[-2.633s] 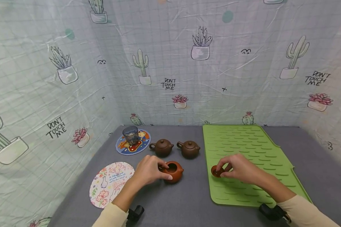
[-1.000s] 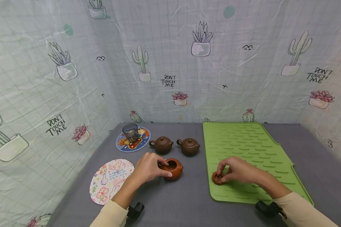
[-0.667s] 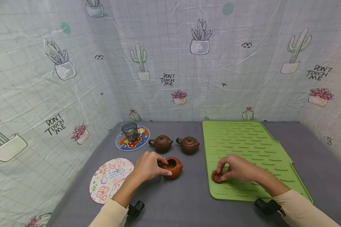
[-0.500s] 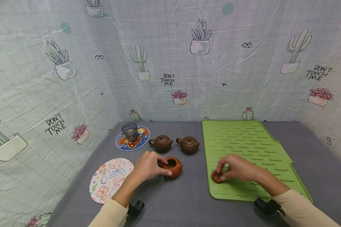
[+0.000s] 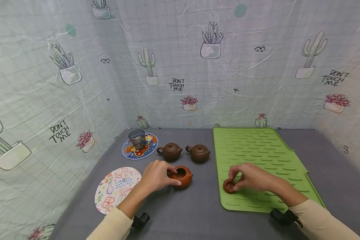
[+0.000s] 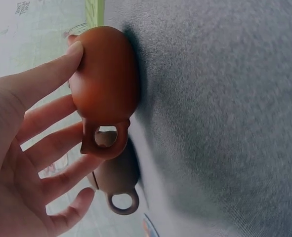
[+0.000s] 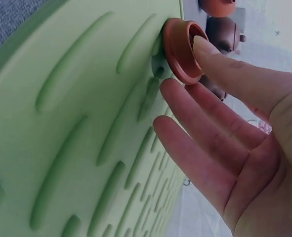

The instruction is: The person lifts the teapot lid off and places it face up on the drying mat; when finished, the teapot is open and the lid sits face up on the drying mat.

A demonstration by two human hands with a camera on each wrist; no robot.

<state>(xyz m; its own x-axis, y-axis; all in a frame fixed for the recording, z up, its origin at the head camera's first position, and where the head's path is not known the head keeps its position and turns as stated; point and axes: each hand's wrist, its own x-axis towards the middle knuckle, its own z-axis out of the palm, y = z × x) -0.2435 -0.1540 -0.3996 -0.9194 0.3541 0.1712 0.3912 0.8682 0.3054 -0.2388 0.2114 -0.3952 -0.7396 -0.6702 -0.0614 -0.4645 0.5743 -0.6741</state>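
Note:
A reddish-brown clay teapot point(image 5: 184, 178) without its lid stands on the grey table, its round opening facing up. My left hand point(image 5: 157, 176) holds it at the handle side, thumb point(image 6: 75, 52) pressed to the body and a fingertip at the opening. The loop handle point(image 6: 106, 143) shows below the body in the left wrist view. On the green mat's left part, my right hand point(image 5: 252, 178) pinches the matching teapot lid point(image 5: 229, 186), which is upside down with its hollow side up. In the right wrist view, the thumb reaches into the lid's ring point(image 7: 183, 54).
Two dark brown lidded teapots point(image 5: 170, 152) point(image 5: 199, 154) stand behind the red one. A dark glass cup point(image 5: 137, 138) sits on a blue round coaster point(image 5: 129, 154) at back left. A floral round mat point(image 5: 109, 196) lies at left; the green ridged mat point(image 5: 258, 143) covers the right.
The lid has come down slightly toward me and now shows its hollow side more fully upward. Over the last second both hands are nearly still; the view has shifted slightly.

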